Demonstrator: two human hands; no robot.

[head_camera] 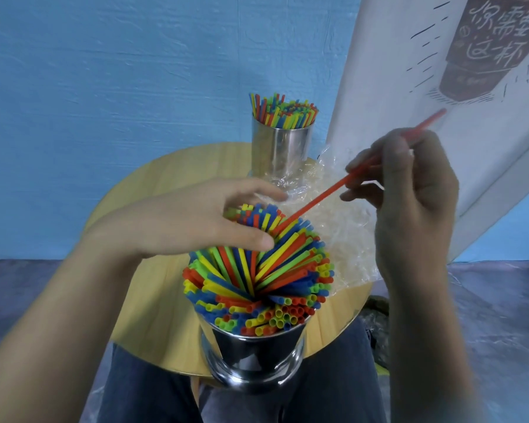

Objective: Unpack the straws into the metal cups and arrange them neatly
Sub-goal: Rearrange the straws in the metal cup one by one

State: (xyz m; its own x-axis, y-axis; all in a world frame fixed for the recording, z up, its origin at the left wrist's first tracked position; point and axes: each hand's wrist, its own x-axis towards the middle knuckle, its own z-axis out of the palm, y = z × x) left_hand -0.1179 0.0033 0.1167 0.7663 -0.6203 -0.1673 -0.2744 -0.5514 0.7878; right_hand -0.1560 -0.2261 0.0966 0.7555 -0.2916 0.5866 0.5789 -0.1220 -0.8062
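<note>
A near metal cup (254,358) stands at the table's front edge, packed with several red, yellow, green and blue straws (266,276) fanned outward. My left hand (190,221) rests on the upper left of that bundle, fingers spread over the straw tops. My right hand (409,190) pinches a single red straw (318,198); its lower end reaches into the bundle and its upper end sticks out past my fingers. A second metal cup (280,148) with more straws (283,111) stands at the far side of the table.
The round wooden table (153,300) carries crumpled clear plastic wrapping (339,236) to the right of both cups. A blue wall lies behind, with a white banner (440,71) leaning at right. My knees in dark trousers (141,392) are under the table's near edge.
</note>
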